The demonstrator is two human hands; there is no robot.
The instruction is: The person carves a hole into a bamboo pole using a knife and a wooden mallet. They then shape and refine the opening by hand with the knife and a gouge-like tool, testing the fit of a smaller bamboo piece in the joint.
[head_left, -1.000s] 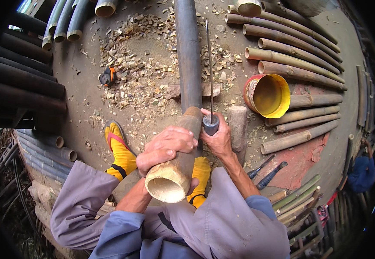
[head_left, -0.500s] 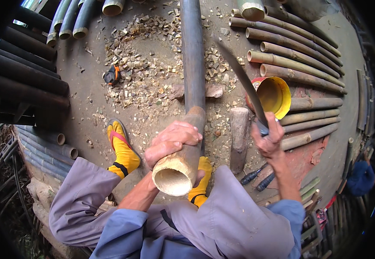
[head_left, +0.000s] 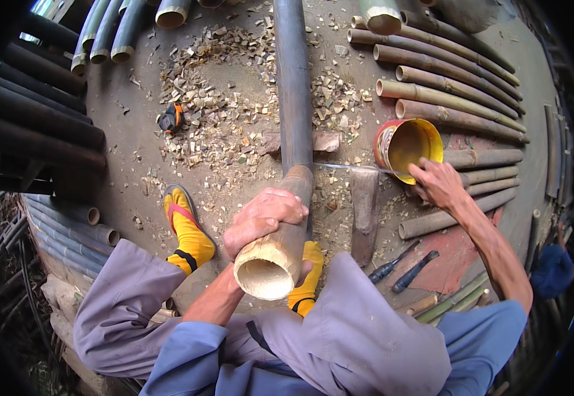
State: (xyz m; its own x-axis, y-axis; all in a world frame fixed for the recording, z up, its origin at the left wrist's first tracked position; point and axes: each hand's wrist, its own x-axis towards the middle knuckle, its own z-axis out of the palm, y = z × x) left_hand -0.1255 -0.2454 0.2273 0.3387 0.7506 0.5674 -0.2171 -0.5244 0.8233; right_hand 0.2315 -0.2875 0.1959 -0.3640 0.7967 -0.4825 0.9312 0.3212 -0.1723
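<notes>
Smooth bamboo pole (head_left: 294, 125), matt cloth trousers (head_left: 366, 323)

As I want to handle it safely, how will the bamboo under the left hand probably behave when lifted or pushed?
The bamboo is perhaps light for its size, since its end is hollow. It looks stiff: the wall around the hollow seems solid. Being round, it might roll if the left hand let go.

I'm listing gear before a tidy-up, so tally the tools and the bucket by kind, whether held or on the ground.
Long blade, in the right hand: 1
Dark-handled tools on the ground: 2
Likely tape measure, black and orange: 1
Bucket, yellow inside: 1
Total: 5
</notes>
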